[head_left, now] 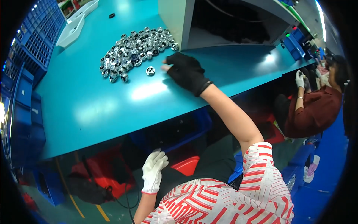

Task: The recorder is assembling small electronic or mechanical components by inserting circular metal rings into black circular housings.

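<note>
Here, the right hand [185, 73] (black-gloved) reaches toward metal parts [138, 50].

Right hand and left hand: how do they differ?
The right hand wears a black glove showing bare fingertips; the left hand wears a white glove. The right hand is over the teal table, near a lone silvery part; the left hand is short of the table's near edge. Both are gloved.

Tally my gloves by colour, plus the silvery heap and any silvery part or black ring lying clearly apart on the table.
Black glove: 1
White glove: 1
Silvery heap, too crowded to count singly: 1
Loose silvery part: 1
Black ring: 1
Total: 5
</note>
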`<state>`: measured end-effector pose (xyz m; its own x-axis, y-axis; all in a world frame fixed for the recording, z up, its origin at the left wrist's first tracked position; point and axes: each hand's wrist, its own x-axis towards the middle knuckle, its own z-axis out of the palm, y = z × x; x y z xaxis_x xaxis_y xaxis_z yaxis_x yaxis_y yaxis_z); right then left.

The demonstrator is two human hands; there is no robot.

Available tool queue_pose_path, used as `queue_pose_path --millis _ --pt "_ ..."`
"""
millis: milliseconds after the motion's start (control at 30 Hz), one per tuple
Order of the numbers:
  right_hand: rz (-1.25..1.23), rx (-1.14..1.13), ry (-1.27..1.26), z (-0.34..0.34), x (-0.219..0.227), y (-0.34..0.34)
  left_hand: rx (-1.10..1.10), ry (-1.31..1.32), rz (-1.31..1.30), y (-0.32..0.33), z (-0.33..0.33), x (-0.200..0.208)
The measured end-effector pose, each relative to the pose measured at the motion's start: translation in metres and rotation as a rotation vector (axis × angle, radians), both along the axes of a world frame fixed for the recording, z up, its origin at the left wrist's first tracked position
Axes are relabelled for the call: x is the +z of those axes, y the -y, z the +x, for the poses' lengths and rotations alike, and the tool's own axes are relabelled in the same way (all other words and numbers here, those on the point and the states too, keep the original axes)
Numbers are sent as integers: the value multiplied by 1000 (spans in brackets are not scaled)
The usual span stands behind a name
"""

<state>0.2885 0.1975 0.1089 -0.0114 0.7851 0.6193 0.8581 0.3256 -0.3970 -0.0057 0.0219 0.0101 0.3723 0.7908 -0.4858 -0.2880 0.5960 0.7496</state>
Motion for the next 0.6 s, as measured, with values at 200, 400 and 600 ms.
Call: queue_pose_path --millis 200,400,600 --pt "119 -383 53 108 21 -31 4 -78 -24 4 -13 -19" --pt "5 -430 195 129 61 -87 -32 -135 7 -1 4 -11" --pt "22 -427 64 129 59 -87 -40 -229 -62 -5 16 -9"
